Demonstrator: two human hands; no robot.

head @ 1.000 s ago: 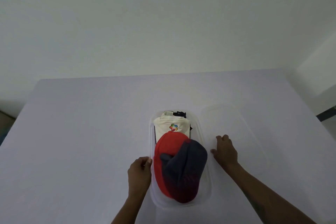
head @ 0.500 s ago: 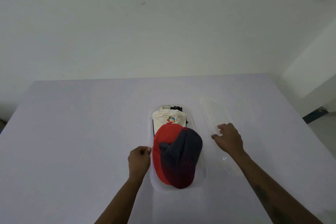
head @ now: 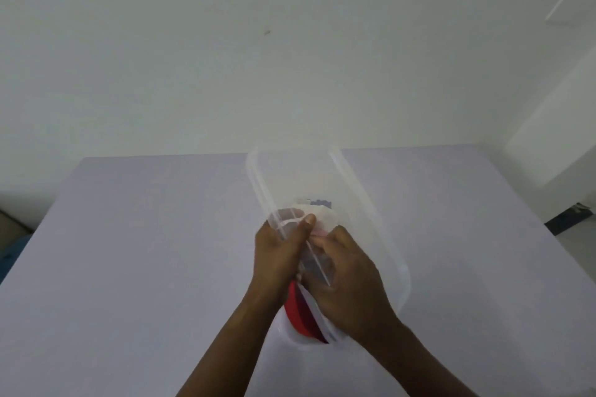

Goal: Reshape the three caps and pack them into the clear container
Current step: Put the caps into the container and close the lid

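A clear lid (head: 325, 203) is held up in both hands above a clear container (head: 298, 337) that rests on a pale counter (head: 145, 251). The lid is tilted, its long axis running away from the person, the far end raised toward the wall and the near end low over the container. The left hand (head: 277, 255) is clamped on the lid's left edge, the thumb pressed on top. The right hand (head: 350, 284) is closed on the near right part of the lid, though its fingers are partly hidden, so the exact grip cannot be told.

The container lies directly beneath and just nearer than the hands, its long axis judged to run the same way as the lid's. Inside it, a red cap (head: 298, 313) is seen at the near end and a cream cap (head: 324, 217) shows blurred through the lid; a third cap cannot be made out clearly. Both hands are about equally near. The lid is judged to need lowering flat and squaring onto the rim.
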